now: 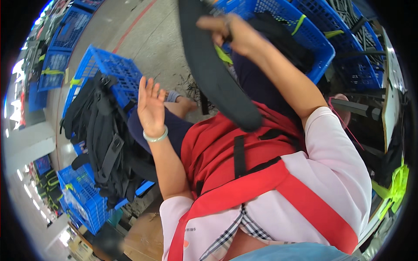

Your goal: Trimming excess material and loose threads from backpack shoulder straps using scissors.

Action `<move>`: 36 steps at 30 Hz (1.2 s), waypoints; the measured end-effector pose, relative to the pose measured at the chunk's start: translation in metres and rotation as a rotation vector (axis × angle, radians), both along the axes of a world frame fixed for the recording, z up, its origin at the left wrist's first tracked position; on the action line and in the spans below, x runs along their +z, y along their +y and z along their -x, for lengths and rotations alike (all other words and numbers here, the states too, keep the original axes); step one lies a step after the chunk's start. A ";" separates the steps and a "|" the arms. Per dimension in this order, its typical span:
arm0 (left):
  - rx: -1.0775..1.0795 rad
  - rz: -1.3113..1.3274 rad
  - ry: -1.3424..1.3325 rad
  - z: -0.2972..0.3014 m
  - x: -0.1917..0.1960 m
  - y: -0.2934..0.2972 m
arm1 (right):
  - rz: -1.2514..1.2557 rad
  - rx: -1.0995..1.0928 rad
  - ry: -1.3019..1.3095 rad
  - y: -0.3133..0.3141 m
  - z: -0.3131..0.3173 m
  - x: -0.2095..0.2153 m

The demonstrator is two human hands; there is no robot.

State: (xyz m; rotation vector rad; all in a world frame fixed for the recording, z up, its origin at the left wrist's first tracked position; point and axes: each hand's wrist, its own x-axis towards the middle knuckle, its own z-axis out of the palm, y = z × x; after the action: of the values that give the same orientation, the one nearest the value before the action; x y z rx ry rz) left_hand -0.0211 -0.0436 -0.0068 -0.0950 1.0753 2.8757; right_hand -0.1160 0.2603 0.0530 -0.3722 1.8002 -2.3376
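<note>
A long, curved black padded strap (213, 82) slants across my front, its rounded lower end over my red apron (226, 152). Its top runs out of the picture. My right hand (237, 35) is at the strap's upper right edge, its fingers bent and closed on it; motion blurs them. A small dark object shows among those fingers, too unclear to name. My left hand (151, 104) is raised beside my left knee, palm up, fingers stretched and holding nothing. A pale bangle (156, 135) circles that wrist.
Left of me, black straps and padded pieces (106, 135) spill over a blue crate (104, 65). Another blue crate (85, 195) stands below. At the upper right, a blue crate (320, 56) holds black pieces. Yellow-green strips (396, 187) hang at the right. Loose dark scraps lie on the floor.
</note>
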 end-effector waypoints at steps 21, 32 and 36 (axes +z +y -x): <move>0.381 0.763 -0.037 -0.034 0.028 -0.005 | 0.031 -0.534 -0.430 0.248 -0.001 -0.195; 0.717 1.956 -0.541 -0.195 -0.036 -0.164 | -1.158 -0.418 0.319 0.103 0.019 -0.058; 0.719 1.530 -0.660 -0.205 -0.050 -0.171 | -1.250 -0.387 0.461 0.077 0.010 -0.050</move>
State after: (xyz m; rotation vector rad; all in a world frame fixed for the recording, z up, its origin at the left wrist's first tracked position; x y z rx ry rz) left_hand 0.1842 -0.2150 -0.0572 -1.5070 2.9350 1.2424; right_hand -0.1259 0.3377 0.0028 -0.3657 3.2818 -0.8351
